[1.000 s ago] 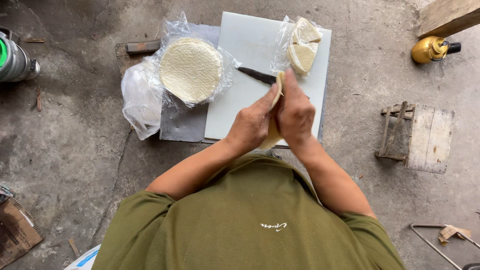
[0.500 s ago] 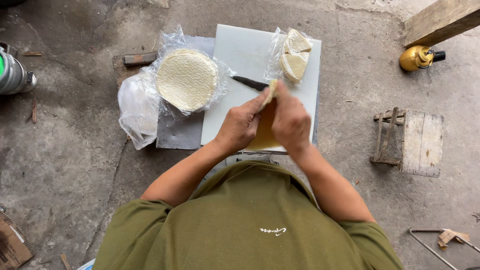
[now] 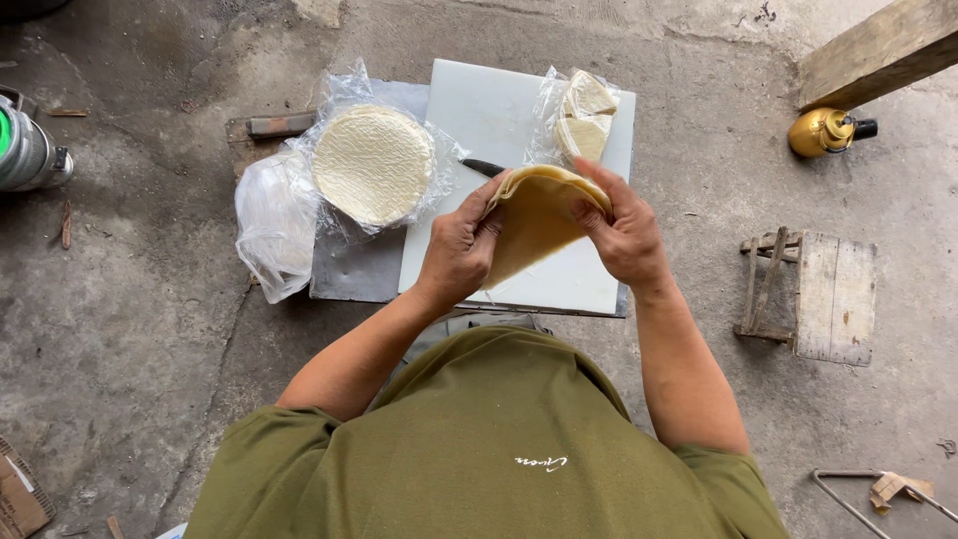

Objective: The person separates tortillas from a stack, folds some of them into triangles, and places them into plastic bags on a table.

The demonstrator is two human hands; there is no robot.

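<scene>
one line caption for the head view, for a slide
Both hands, left and right, hold a folded wrapper over a white board.

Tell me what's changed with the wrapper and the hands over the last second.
Both hands, left and right, kept their grip on the wrapper and raised it off the white board, spreading it wider between them. The knife stayed on the board, and the bagged stack and the bagged pieces stayed put.
</scene>
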